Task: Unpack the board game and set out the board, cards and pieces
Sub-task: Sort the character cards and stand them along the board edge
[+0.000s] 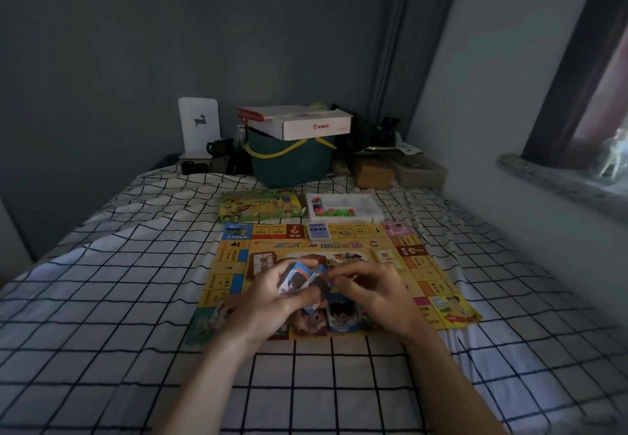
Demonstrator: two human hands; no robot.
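Small picture cards (304,281) fanned above the flat yellow board (438,285).

Two bare forearms — no sleeves, rings or watch — left grip (272,295), right grip (370,290).

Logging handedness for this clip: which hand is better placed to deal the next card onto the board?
Probably the right hand: the left hand grips the card stack, while the right's fingertips pinch a card's edge above the board.
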